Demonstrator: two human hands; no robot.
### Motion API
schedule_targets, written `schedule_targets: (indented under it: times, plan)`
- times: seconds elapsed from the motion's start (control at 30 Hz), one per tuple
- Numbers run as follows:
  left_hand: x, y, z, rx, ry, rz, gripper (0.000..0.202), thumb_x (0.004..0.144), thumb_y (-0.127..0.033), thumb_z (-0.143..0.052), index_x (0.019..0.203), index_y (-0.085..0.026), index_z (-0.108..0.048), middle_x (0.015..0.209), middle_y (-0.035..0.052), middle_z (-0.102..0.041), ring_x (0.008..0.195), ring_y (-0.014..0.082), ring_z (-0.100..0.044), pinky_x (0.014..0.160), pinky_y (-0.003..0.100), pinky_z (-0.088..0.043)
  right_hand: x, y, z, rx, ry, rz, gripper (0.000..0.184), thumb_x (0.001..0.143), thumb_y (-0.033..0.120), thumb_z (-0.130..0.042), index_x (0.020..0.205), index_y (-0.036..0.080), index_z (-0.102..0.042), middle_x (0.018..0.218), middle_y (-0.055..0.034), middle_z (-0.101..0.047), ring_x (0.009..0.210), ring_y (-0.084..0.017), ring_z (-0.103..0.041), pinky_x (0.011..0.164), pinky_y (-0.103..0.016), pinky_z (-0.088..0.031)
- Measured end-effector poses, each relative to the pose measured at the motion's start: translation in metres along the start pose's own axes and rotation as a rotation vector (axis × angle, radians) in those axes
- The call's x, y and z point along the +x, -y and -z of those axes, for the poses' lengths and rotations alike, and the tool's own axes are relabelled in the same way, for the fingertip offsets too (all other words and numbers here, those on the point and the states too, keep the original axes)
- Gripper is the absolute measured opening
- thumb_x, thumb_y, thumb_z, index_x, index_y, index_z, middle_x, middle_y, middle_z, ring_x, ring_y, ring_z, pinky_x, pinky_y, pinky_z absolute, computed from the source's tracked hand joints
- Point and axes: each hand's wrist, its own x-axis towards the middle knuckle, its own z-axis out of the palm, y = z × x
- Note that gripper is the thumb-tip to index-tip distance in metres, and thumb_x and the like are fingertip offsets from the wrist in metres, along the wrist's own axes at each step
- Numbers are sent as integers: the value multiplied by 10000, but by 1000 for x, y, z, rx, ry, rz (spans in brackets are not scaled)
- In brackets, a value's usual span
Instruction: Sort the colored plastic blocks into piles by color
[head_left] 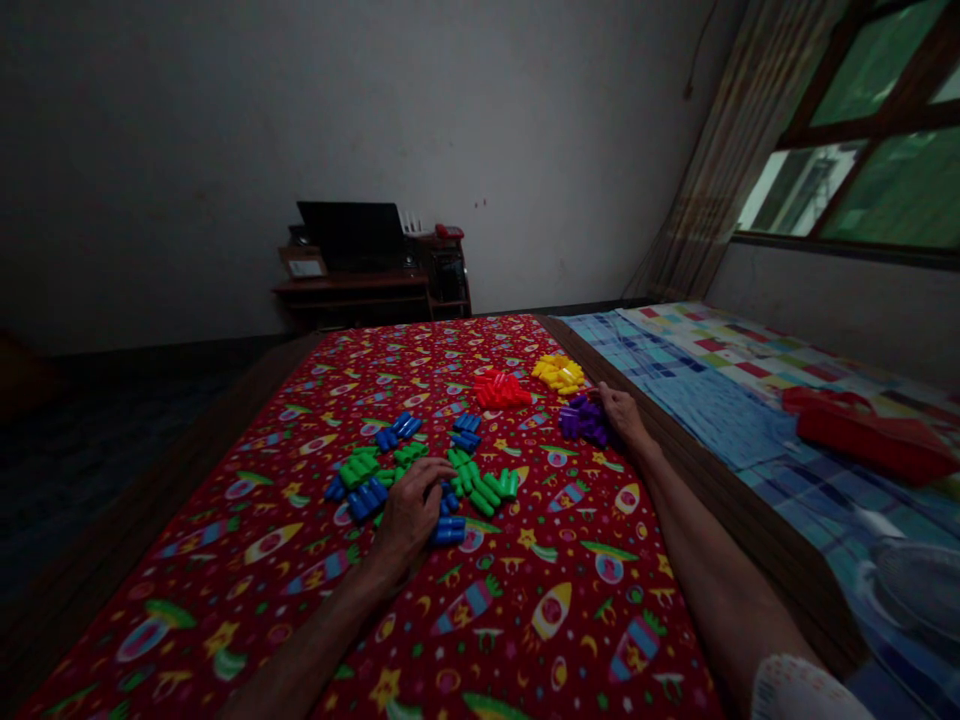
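Note:
On a red patterned cloth point(525, 600) lie heaps of small plastic blocks. My left hand point(409, 512) rests palm down on mixed green blocks point(472, 480) and blue blocks point(367, 498), its fingers curled over them. My right hand point(619, 410) reaches far to the purple pile point(583, 420), fingers closed among the pieces. What each hand holds, if anything, is hidden. Beyond them sit a red pile point(500, 390) and a yellow pile point(559, 373).
A second bed with a checked cover point(712, 390) adjoins on the right, bearing a red container point(870, 435). A dark desk with a monitor point(352, 235) stands at the far wall. A window point(862, 170) with a curtain is at the upper right.

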Motion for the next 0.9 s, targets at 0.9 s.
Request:
schedule_targets:
  times: [0.9]
  plan:
    - [50,118,57,165,168,281,869,840,-659,-147,1346,-40,-490,1439,179,-467,1356,259,-408,1145,409,-288,-55,150,-141,171,402,606,438,992,413,-302,1243,191,-584,1162,-119,-607,1125,-226,-521,1009,-409,-399]
